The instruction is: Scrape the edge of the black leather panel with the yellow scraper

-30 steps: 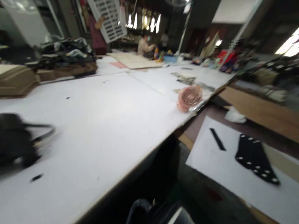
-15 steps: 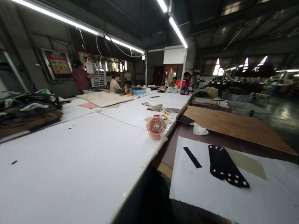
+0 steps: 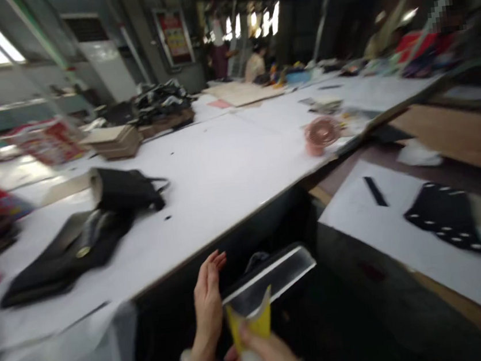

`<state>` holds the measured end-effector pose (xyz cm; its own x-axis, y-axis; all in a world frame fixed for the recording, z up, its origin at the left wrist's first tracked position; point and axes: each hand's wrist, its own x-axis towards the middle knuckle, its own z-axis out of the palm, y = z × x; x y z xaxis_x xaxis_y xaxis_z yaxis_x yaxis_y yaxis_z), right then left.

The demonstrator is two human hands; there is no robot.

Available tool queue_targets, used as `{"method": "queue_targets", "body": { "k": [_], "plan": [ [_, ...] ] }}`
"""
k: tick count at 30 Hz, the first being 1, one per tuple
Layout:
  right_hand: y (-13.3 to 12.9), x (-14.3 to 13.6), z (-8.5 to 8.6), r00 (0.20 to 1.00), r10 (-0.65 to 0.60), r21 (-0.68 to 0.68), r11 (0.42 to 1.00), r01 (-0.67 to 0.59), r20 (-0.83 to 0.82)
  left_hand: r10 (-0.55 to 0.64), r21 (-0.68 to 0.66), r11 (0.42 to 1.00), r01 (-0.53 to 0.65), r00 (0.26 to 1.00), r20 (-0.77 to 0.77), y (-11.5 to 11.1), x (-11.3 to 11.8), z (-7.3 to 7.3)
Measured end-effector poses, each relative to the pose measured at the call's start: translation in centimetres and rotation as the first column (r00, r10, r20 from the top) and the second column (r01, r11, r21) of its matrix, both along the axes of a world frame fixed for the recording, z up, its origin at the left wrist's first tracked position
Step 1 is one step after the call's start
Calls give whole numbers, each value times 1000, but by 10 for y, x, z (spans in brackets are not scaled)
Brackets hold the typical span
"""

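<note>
- In the head view, our right hand (image 3: pixel 278 357) grips a pale-handled yellow tool (image 3: pixel 262 322); its pointed corners could scratch the pale-edged dark piece (image 3: pixel 273 280) if we push carelessly.
- Our left hand (image 3: pixel 208 307) is released, fingers extended, beside that piece's left end; we cannot tell whether they touch.
- The piece sits just off the near edge of the white surface (image 3: pixel 224 188); with its support hidden, one-sided pressure might tip it or make it slip.
</note>
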<state>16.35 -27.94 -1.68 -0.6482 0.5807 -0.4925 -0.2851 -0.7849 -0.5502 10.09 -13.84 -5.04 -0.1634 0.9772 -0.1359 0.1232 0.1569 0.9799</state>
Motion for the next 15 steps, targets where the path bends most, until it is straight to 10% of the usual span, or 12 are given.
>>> {"method": "queue_targets", "body": {
  "k": [5,15],
  "plan": [
    [-8,9,-18,930,-262,-174,934,311,257,222,-69,972,-225,974,-54,-137,-103,-19],
    [12,18,-6,919,-281,-68,948,311,277,98,27,994,-110,955,279,-151,-87,-13]
  ]
}}
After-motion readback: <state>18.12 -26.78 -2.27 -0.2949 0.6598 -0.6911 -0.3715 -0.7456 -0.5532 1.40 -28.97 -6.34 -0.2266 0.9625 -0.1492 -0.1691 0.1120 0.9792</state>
